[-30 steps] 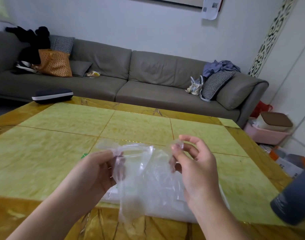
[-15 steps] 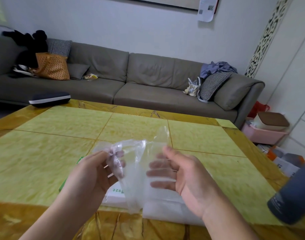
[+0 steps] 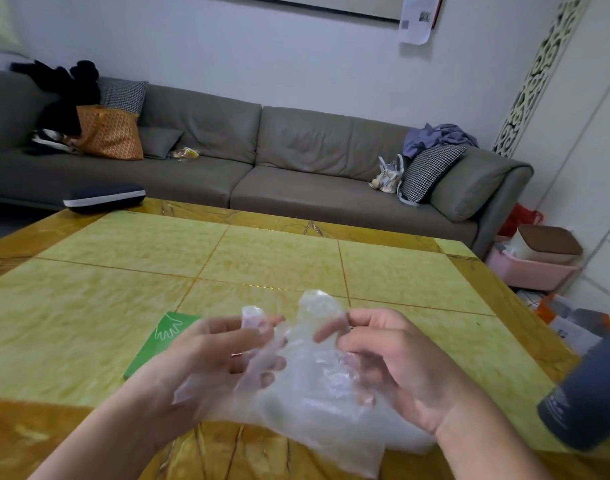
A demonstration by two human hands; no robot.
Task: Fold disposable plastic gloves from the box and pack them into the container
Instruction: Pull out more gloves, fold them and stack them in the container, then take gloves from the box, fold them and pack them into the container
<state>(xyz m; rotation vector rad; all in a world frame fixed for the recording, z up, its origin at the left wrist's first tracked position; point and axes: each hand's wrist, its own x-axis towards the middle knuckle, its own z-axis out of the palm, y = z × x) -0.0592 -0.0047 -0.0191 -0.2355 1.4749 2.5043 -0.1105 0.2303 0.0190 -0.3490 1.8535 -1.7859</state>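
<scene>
A clear disposable plastic glove (image 3: 317, 386) hangs crumpled between both hands, just above the near edge of the yellow table (image 3: 272, 261). My left hand (image 3: 210, 362) grips its left side, with a glove finger sticking up past the fingertips. My right hand (image 3: 393, 362) curls round its right side, thumb and forefinger pinching the film. The green glove box (image 3: 158, 341) lies flat on the table under and left of my left hand, mostly hidden. More clear plastic lies beneath the hands at the table's near edge.
A dark grey cylindrical container (image 3: 587, 393) stands at the table's right near corner. A dark case (image 3: 104, 197) sits at the far left table edge. A grey sofa (image 3: 262, 161) runs behind; a pink bin (image 3: 528, 268) sits on the floor at right.
Both hands dropped lower and closer together, bunching the glove between them. The right hand went from spread fingers behind the film to curled on it. The green box came into view.
</scene>
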